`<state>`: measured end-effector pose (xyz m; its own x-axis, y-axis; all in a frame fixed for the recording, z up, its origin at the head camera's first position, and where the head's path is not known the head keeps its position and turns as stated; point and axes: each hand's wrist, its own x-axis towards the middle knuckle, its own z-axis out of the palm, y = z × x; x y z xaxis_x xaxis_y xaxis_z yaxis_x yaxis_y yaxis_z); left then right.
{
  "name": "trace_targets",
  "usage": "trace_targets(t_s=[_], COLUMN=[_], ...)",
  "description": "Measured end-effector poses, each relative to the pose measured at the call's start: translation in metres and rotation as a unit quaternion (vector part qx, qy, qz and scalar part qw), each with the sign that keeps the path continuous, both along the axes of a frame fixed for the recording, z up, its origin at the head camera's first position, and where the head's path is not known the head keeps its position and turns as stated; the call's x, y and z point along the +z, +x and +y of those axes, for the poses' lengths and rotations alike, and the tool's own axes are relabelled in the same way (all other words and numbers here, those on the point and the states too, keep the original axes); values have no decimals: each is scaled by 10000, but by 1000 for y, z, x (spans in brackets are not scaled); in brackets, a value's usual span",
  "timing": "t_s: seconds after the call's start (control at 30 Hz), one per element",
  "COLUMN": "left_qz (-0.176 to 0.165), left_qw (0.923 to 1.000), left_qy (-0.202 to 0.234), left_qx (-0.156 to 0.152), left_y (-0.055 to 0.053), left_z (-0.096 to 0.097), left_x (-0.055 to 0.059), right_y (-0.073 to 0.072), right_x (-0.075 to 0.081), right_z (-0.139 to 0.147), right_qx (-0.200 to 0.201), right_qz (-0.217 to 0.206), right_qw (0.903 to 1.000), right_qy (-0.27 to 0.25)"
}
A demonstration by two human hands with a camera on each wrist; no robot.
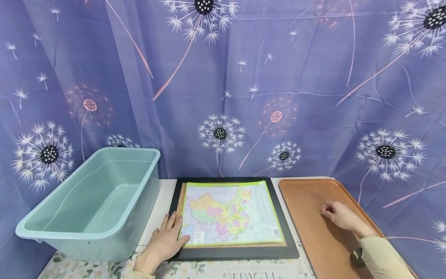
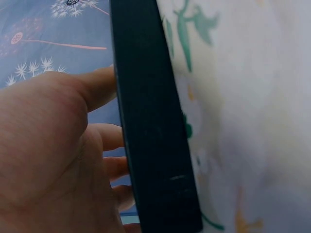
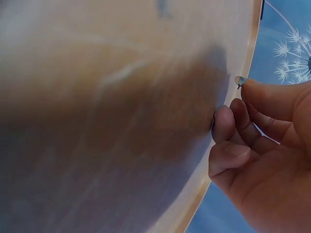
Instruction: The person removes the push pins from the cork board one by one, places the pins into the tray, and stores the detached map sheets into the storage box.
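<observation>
A map (image 1: 226, 213) with a green border lies on a cork board in a black frame (image 1: 240, 254). My left hand (image 1: 163, 238) rests on the frame's left edge, its fingers spread and thumb reaching the map's lower left corner. From the left wrist view, the frame's dark side (image 2: 150, 116) stands in front of the fingertips. Over the brown tray (image 1: 306, 232) is my right hand (image 1: 339, 217), its fingers curled. A tiny pale and blue push pin (image 3: 239, 81) with a dark point shows at the thumb tip, pinched there. The index fingertip is partly hidden.
A deep light-green tub (image 1: 139, 217) stands to the left of the frame. Behind everything hangs a purple curtain (image 1: 188, 116) with dandelion prints. A floral cloth (image 1: 209, 269) covers the table's front. A dark band (image 1: 357, 257) sits at the right wrist.
</observation>
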<state>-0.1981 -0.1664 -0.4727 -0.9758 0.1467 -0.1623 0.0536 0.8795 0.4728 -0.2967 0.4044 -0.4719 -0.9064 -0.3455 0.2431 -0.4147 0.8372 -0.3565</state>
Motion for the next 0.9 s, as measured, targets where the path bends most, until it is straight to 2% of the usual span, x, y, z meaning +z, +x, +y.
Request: trace_targets(t_s=[0.27, 0.7, 0.9], left_qz=[138, -37, -71], left_qw=[9999, 10000, 9999], left_qy=[-26, -56, -85], left_qx=[-38, -6, -2], left_y=[1, 0, 0], left_z=[0, 1, 0], left_x=[0, 0, -1], right_y=[-2, -2, 1], right_x=[1, -6, -1], right_z=[0, 1, -1], right_qx=[-115, -160, -192], right_qz=[-164, -172, -125], right_qw=[9996, 9996, 9995], right_qy=[192, 136, 206])
